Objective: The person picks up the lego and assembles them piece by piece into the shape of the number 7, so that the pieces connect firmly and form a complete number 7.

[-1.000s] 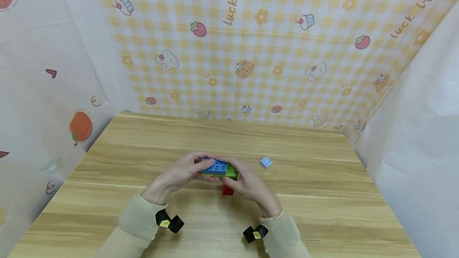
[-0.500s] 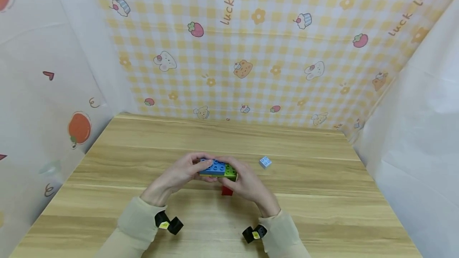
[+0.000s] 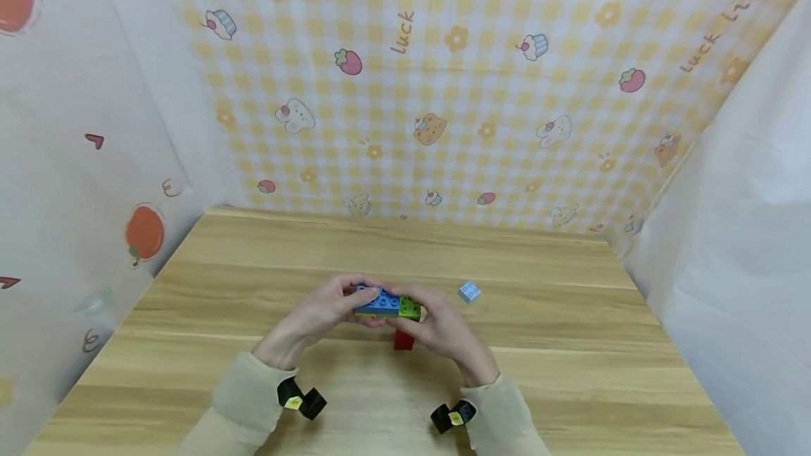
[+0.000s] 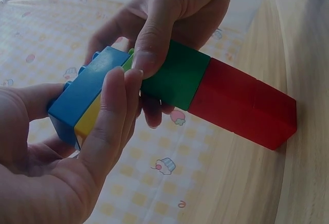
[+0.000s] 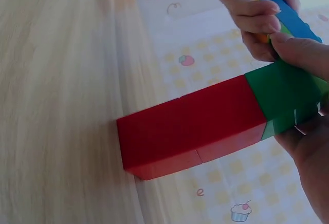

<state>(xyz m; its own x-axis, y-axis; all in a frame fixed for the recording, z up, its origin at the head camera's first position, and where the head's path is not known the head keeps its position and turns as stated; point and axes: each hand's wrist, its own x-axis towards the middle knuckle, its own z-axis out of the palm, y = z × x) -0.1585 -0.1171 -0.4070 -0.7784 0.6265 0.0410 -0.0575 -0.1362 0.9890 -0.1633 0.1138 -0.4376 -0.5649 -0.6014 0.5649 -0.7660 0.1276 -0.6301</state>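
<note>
We see both hands holding a stack of toy bricks [image 3: 393,315] upright on the wooden counter [image 3: 570,343]. Our left hand [image 3: 313,319] pinches the blue top brick [image 3: 379,300]; our right hand [image 3: 443,329] grips the green brick [image 4: 175,77]. A pale blue brick [image 3: 469,292] lies nearby.
</note>
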